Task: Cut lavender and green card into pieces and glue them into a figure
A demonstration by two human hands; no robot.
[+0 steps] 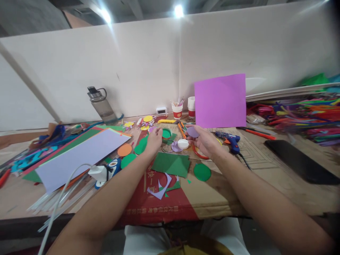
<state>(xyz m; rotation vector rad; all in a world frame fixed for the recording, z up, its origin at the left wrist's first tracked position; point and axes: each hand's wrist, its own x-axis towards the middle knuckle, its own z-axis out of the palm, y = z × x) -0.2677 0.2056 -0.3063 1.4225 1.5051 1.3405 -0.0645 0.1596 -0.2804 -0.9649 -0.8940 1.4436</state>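
- Our left hand (153, 141) reached past the green paper discs (140, 147), fingers curled together at a small lilac piece; we could not tell whether they pinched it.
- Our right hand (203, 141) pinched a lilac paper disc (192, 132) between thumb and fingertips, above the cardboard work surface (228, 191).
- Risk: the thin disc could crease under a firm pinch.
- Risk: the glue gun (230, 140) lay just beside our right wrist; a sideways sweep could snag its cord.

A bright magenta-pink paper sheet (220, 100), green discs (202, 172), a lilac disc (192, 132), an orange disc (124, 149), a blue glue gun (230, 140).
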